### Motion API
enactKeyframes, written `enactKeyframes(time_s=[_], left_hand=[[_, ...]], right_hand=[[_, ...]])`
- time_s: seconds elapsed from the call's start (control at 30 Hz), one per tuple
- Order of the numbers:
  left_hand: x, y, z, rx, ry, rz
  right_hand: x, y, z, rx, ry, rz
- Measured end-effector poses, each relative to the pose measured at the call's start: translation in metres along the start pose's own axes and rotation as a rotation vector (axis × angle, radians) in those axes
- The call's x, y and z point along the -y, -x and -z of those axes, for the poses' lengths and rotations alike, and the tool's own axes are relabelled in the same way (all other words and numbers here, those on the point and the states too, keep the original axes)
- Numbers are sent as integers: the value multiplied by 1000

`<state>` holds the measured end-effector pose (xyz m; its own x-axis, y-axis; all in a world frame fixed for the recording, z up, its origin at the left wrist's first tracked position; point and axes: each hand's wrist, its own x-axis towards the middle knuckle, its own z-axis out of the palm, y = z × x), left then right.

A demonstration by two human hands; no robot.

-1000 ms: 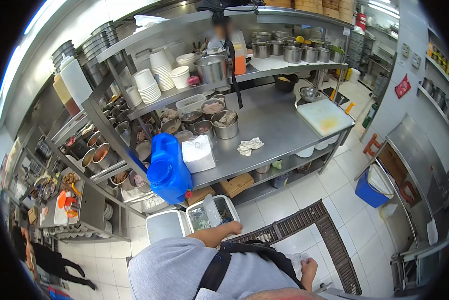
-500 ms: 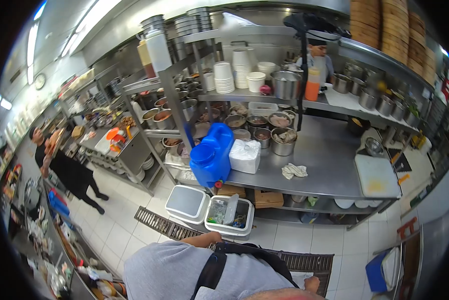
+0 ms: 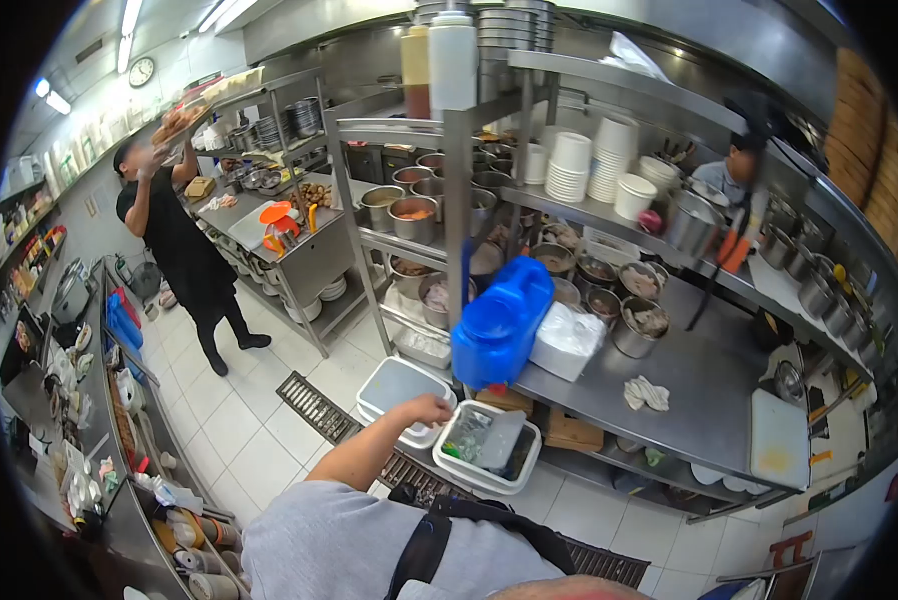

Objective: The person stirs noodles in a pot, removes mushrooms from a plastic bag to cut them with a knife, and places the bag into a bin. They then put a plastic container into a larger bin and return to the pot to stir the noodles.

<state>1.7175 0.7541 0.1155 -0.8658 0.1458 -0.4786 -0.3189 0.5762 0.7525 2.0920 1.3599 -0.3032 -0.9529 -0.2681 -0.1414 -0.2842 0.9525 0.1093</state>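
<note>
My left hand [image 3: 427, 410] reaches forward over the inner edge of a white bin with a grey lid [image 3: 394, 378]. Its fingers are curled, and whatever may be in them is too small to make out. Just right of the hand stands an open white bin [image 3: 453, 465], with clear plastic [image 3: 466, 437] and a pale flat panel [image 3: 502, 440] inside. Above and beyond the hand, a blue jerrycan [image 3: 499, 325] sits at the steel table's corner. My right hand is out of view.
A steel table [image 3: 704, 365] holds metal pots [image 3: 641, 330], a white wrapped stack [image 3: 569, 340], a cloth [image 3: 647, 393] and a cutting board [image 3: 779, 435]. A person in black [image 3: 174, 240] raises a tray at left; another person [image 3: 729, 175] stands behind the shelves. A floor grate [image 3: 314, 405] runs below.
The view has swung left. My left hand has reached forward to the bins from beside my body. My right hand has left view. The person in black has raised the tray higher.
</note>
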Motion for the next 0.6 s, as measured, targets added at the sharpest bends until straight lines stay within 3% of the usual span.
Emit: enactKeyframes(time_s=[0.03, 0.1, 0.17, 0.23, 0.33, 0.43, 0.53, 0.6], left_hand=[[-22, 3, 22, 109, 138, -31], [-76, 4, 81, 239, -23, -221], [-135, 27, 142, 197, -245, -426], [-149, 26, 192, 75, -200, -817], [-161, 40, 253, 107, 171, -838], [-146, 24, 285, 127, 270, -871], [-131, 22, 295, 112, 150, -960], [-110, 12, 290, 169, 193, -1014]], right_hand=[[-8, -25, 18, 69, -496, -435], [24, -62, 36, 78, -528, -528], [64, -97, 71, 50, -543, -575], [102, -129, 100, 11, -555, -614], [146, -163, 133, -42, -568, -644], [173, -175, 156, -92, -587, -657], [184, -171, 180, -145, -572, -627], [184, -174, 223, -66, -605, -651]])
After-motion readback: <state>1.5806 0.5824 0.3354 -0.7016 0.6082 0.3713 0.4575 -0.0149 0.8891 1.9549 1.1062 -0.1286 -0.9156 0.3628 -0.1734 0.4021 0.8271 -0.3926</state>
